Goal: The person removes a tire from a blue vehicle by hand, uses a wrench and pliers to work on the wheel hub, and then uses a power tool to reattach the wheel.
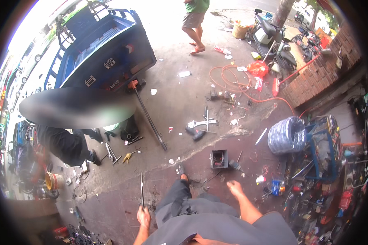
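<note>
In the lower middle, my left hand (144, 215) is closed around a long thin metal rod (142, 185) pointing upward in the view. My right hand (235, 188) hangs with loosely curved fingers and no visible object in it. Nearest it lie a drill-like tool (235, 165) and a dark square metal box (219, 159) with small items inside. Farther forward, an adjustable wrench (200, 123) lies among other tools beside a black power tool (194, 132).
A blue cargo tricycle (110, 61), blurred patch below it, has a crouching person (63, 145) nearby and a long-handled jack (149, 118). Another person (194, 28) stands ahead. Orange hose (229, 81), coiled tubing (286, 136), a blue frame (319, 151) and scattered parts lie rightward.
</note>
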Demonstrator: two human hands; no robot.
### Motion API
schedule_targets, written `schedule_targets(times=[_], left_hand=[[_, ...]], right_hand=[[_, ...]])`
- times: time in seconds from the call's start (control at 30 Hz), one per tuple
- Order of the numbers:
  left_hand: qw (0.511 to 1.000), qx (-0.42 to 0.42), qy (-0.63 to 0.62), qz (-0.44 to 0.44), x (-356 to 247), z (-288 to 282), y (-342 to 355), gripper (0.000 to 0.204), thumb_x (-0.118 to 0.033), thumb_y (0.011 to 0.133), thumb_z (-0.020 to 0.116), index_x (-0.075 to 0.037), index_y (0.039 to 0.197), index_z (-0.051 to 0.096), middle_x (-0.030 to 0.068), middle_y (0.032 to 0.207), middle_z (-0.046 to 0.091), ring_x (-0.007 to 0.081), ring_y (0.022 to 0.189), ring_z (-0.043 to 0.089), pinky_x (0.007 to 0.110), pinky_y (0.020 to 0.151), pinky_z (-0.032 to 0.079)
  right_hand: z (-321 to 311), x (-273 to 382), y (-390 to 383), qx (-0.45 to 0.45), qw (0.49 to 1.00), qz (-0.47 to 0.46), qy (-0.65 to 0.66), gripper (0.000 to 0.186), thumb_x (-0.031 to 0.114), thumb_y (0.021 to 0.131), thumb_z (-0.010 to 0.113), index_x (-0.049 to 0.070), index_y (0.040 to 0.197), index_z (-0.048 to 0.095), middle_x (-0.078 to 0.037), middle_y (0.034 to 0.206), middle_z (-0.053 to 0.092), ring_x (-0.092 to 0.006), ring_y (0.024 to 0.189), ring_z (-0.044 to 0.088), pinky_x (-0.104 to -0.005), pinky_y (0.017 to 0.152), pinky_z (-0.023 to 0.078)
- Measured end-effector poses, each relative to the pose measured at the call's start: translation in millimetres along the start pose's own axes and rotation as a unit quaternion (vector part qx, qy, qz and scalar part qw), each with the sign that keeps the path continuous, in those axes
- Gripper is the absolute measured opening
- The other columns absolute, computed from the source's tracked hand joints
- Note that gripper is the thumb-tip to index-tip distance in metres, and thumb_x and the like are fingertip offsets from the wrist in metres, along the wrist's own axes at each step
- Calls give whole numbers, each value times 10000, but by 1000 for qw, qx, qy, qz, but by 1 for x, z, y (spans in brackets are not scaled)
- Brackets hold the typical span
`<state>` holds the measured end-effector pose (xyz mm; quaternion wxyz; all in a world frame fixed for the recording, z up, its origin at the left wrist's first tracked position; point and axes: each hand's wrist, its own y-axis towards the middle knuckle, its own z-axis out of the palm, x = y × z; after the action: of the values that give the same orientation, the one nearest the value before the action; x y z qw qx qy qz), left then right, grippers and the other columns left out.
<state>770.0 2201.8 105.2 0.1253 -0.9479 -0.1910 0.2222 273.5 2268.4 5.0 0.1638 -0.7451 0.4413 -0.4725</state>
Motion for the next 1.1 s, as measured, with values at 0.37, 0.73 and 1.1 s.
schedule_targets(times=[0.37,0.73,1.1], left_hand=[[978,98,-34,184,-330,-12,235,219,-290,863,539,-76,860,587,192,694,604,372,719,609,446,654,445],[948,92,-278,128,-450,33,303,290,-269,863,565,12,794,576,97,573,519,160,552,455,361,532,389],[919,194,-343,-19,-554,70,483,358,-313,867,592,36,793,607,-9,564,479,74,509,399,266,455,318]], right_hand=[[-9,15,-66,-98,882,308,344,156,223,869,573,68,863,557,-40,722,564,-126,548,515,-271,420,371],[-47,71,120,-3,994,61,95,204,213,874,574,37,977,587,-64,793,626,-192,680,591,-355,564,486],[-146,295,339,-199,913,128,331,316,281,888,562,48,1101,540,-68,874,617,-173,727,587,-319,529,466]])
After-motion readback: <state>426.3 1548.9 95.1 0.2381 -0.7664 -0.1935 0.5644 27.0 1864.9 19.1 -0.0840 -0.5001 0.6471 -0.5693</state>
